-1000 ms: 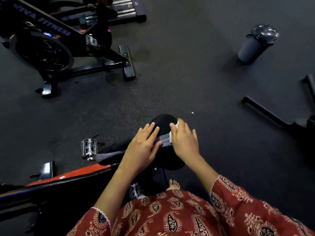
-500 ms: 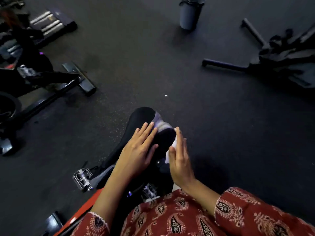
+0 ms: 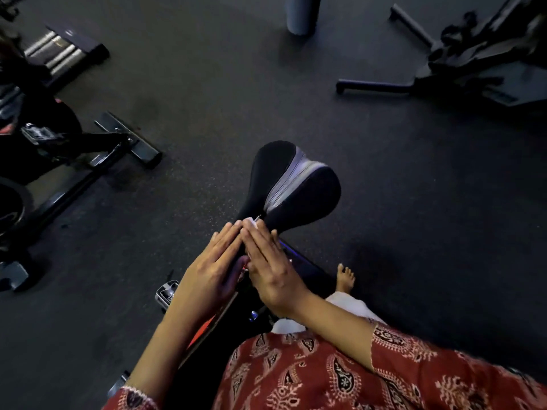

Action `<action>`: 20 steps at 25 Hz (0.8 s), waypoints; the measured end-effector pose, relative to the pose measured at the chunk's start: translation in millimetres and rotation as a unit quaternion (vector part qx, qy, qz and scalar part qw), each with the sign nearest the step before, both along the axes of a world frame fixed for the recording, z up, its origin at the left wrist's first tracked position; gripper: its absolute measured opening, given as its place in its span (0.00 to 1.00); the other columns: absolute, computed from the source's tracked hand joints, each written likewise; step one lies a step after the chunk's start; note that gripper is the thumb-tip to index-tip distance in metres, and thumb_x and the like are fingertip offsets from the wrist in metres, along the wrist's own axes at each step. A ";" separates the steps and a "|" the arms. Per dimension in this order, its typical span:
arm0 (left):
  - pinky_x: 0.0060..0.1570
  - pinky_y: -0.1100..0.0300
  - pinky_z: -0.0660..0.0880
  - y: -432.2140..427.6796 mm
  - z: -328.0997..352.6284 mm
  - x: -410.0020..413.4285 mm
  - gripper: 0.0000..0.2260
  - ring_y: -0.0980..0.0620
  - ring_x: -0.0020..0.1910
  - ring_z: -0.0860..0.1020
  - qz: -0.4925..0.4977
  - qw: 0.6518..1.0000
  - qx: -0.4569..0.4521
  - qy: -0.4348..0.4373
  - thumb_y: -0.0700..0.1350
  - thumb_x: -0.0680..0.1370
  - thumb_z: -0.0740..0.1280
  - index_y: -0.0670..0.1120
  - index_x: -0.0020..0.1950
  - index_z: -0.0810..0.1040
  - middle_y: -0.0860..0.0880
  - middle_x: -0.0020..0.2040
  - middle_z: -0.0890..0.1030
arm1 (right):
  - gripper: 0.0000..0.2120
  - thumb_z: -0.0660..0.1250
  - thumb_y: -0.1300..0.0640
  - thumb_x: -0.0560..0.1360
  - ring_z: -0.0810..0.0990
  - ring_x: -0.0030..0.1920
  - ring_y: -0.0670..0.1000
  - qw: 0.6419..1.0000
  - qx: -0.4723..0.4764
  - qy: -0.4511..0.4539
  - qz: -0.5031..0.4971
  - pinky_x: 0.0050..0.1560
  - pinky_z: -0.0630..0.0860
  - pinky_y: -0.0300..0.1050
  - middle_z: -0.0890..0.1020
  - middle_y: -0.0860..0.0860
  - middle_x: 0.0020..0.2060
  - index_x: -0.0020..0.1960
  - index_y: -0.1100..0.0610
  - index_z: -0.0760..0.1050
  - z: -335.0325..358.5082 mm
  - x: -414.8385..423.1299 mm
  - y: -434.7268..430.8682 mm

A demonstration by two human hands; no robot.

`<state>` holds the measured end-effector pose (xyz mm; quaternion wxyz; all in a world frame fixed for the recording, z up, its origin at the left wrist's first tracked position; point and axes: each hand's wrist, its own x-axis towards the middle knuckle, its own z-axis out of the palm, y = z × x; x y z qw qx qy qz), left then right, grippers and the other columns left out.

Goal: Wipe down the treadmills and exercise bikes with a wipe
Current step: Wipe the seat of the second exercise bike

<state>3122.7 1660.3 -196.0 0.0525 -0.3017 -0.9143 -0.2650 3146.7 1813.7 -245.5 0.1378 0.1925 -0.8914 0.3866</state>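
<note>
Evidently the wiping is on the black padded bike saddle with a grey centre stripe point(image 3: 296, 184), which sits mid-view with its broad rear toward 1 o'clock and its narrow nose toward 7 o'clock. The small white disposable wipe point(image 3: 251, 224) shows only as a sliver at that nose, under the tips of the right hand point(image 3: 272, 267), whose fingers lie straight and close together, pressing it down; the thumb is hidden, so I cannot tell whether it also pinches the wipe. The left hand point(image 3: 213, 270) lies flat and relaxed just beside it at 9 o'clock, fingers extended along the nose, holding nothing and probably steadying the seat. The wipe is likely thin, limp and damp: it will bunch or slide out unless kept spread under flat fingers. The saddle looks firm with slight cushion give and a smooth cover, fixed on its post, so steady pressure should be safe. A second dark exercise bike point(image 3: 59, 161) stands at 9 o'clock, well apart.
</note>
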 end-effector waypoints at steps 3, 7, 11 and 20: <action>0.66 0.57 0.69 -7.5 -2.1 20.5 0.18 0.49 0.66 0.73 0.059 0.996 0.045 0.042 0.46 0.79 0.63 0.36 0.63 0.76 0.42 0.66 0.75 | 0.25 0.53 0.65 0.78 0.51 0.77 0.50 0.996 0.083 0.014 -0.028 0.76 0.42 0.54 0.61 0.55 0.75 0.75 0.60 0.57 -0.3 -15.0 27.9; 0.61 0.59 0.73 -8.6 -4.8 35.7 0.13 0.50 0.59 0.77 0.120 0.984 0.106 0.080 0.43 0.76 0.68 0.36 0.56 0.81 0.42 0.59 0.79 | 0.21 0.47 0.57 0.83 0.52 0.77 0.54 0.991 -0.009 -0.069 -0.111 0.76 0.41 0.49 0.64 0.58 0.73 0.72 0.63 0.63 13.9 -20.6 6.8; 0.58 0.60 0.74 -13.6 -11.7 43.7 0.12 0.50 0.54 0.79 0.151 0.971 0.159 0.091 0.41 0.74 0.70 0.35 0.53 0.82 0.41 0.56 0.80 | 0.22 0.46 0.57 0.84 0.54 0.77 0.54 0.998 0.037 -0.047 0.007 0.77 0.46 0.48 0.63 0.59 0.74 0.73 0.67 0.63 14.5 -4.4 -0.2; 0.58 0.63 0.74 -12.8 -25.2 52.5 0.12 0.53 0.54 0.79 0.204 0.944 0.251 0.061 0.37 0.71 0.73 0.35 0.52 0.82 0.45 0.56 0.80 | 0.20 0.60 0.76 0.73 0.74 0.65 0.57 0.995 -0.018 0.065 0.078 0.70 0.67 0.52 0.77 0.62 0.62 0.63 0.68 0.73 31.5 -8.3 -25.3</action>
